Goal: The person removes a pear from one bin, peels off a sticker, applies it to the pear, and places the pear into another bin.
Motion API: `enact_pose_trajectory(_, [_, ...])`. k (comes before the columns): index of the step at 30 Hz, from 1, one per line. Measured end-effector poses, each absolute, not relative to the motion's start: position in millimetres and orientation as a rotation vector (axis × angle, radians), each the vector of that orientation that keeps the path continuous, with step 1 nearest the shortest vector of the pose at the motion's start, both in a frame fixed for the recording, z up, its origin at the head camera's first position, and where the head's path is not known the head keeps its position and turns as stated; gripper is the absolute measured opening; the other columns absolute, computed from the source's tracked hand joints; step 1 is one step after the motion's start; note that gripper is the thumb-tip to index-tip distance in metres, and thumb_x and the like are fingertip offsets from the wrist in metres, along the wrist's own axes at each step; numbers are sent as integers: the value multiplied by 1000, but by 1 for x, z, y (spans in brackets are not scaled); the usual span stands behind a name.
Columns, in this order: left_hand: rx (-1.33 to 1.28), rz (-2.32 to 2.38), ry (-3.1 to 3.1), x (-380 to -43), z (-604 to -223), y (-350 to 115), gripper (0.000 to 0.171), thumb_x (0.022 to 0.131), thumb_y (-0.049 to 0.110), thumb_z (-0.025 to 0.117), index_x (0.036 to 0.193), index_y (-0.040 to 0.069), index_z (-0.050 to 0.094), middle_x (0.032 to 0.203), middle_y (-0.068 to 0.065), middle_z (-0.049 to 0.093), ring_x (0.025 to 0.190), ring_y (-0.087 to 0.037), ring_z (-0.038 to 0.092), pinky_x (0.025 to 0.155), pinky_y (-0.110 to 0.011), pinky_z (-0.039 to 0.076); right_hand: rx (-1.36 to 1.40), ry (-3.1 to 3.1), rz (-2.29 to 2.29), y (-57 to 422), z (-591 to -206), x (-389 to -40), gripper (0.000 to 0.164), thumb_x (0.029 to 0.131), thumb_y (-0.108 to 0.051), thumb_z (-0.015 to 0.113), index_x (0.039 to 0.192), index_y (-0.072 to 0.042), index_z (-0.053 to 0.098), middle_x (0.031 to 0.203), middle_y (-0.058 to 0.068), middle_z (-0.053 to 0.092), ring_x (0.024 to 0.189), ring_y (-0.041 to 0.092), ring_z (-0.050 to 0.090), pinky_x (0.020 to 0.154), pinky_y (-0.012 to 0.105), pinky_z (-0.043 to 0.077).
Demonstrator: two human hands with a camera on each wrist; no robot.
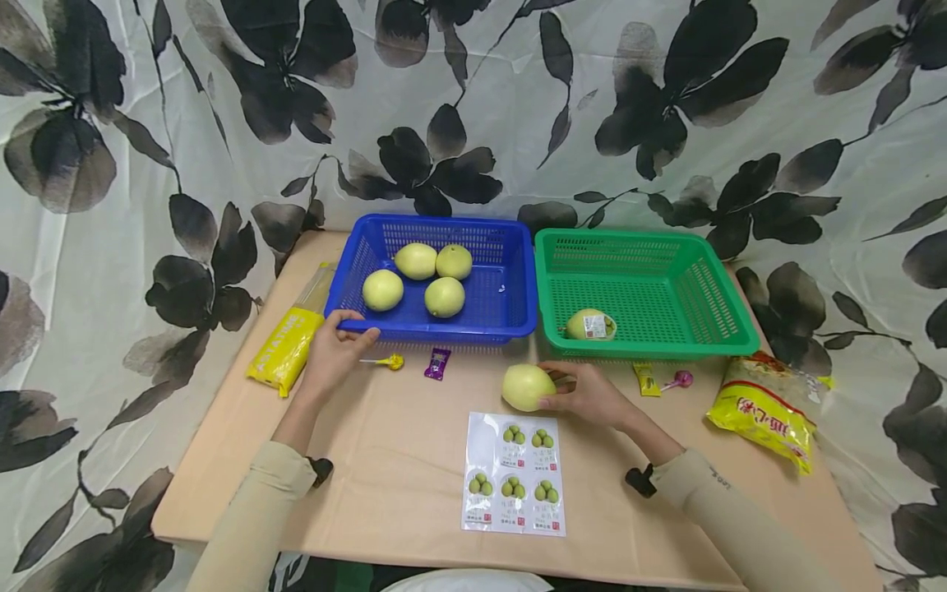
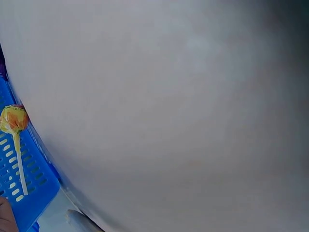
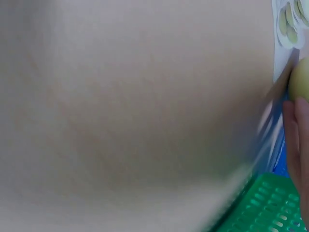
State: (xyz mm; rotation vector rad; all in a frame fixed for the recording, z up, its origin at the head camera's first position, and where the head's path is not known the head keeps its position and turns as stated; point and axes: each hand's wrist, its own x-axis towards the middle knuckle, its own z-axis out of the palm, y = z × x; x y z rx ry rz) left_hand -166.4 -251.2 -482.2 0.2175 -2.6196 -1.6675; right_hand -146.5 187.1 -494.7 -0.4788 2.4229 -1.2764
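Note:
My right hand (image 1: 592, 393) holds a round pale yellow-green fruit (image 1: 528, 388) just above the top of a white sticker sheet (image 1: 514, 530). In the right wrist view, fingers (image 3: 292, 140) lie along the fruit (image 3: 301, 84) at the right edge. My left hand (image 1: 333, 353) grips the front left rim of a blue basket (image 1: 488, 325), thumb along the edge. Several similar fruits (image 1: 445, 297) lie in that basket. A green basket (image 1: 651, 345) beside it holds one fruit (image 1: 577, 326) with a white label facing front. The sheet bears several fruit-picture stickers, with a blank spot at its upper left.
A yellow packet (image 1: 284, 349) lies left of the blue basket, a yellow bag (image 1: 765, 415) at the right. A yellow lollipop (image 1: 394, 362), purple candy (image 1: 437, 364), small yellow packet (image 1: 647, 380) and pink lollipop (image 1: 682, 379) lie before the baskets. Floral cloth (image 1: 547, 164) hangs behind.

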Motion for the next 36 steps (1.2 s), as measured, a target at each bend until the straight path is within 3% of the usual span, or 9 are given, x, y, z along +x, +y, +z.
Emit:
enact_pose_trajectory(11, [216, -1690, -2637, -163, -483, -250, 54, 98, 40, 73, 137, 8, 51, 101, -17, 69, 86, -32, 67, 62, -25, 53, -486, 2404, -1212, 186, -489, -147, 66, 93, -21, 80, 149, 1, 51, 135, 27, 63, 120, 42, 67, 98, 45, 58])
enact_pose_trajectory(18, [239, -1637, -2624, -157, -479, -239, 64, 102, 35, 68, 152, 12, 36, 92, -17, 71, 65, -13, 57, 57, -25, 46, -485, 2379, -1231, 186, -493, -149, 64, 92, -24, 81, 146, -2, 55, 133, 24, 64, 116, 38, 70, 96, 43, 59])
enact_pose_trajectory(22, [197, -1526, -2542, -149, -475, -222, 55, 101, 23, 70, 144, 12, 37, 73, -7, 63, 56, -12, 51, 50, -24, 40, -503, 2376, -1230, 185, -492, -148, 64, 93, -23, 80, 147, -1, 53, 134, 25, 63, 117, 39, 69, 96, 42, 59])
enact_pose_trajectory(25, [72, -1488, -2535, -142, -474, -203, 39, 99, 15, 70, 131, 9, 47, 70, -4, 57, 54, -12, 49, 48, -23, 38, -500, 2370, -1233, 184, -490, -147, 65, 94, -20, 79, 149, 0, 51, 137, 28, 60, 118, 43, 68, 96, 42, 60])
enact_pose_trajectory(29, [-257, -1521, -2710, -135, -473, -171, 22, 97, 10, 70, 118, 5, 64, 84, -6, 66, 71, -14, 58, 62, -23, 47, -483, 2371, -1231, 183, -489, -145, 64, 95, -18, 77, 149, 1, 49, 140, 31, 59, 119, 45, 67, 92, 40, 61])
enact_pose_trajectory(32, [-552, -1452, -2899, -132, -476, -148, 21, 96, 11, 72, 115, 3, 71, 93, -6, 71, 85, -16, 63, 76, -27, 50, -468, 2381, -1222, 183, -488, -145, 64, 95, -19, 77, 149, 1, 49, 141, 31, 59, 119, 45, 67, 88, 37, 62])
enact_pose_trajectory(36, [-790, -1280, -3078, -128, -486, -127, 27, 90, 12, 78, 115, 1, 71, 96, -10, 69, 90, -20, 62, 82, -31, 50, -465, 2397, -1207, 184, -486, -145, 65, 95, -21, 77, 149, 2, 49, 141, 32, 58, 120, 46, 67, 90, 40, 62])
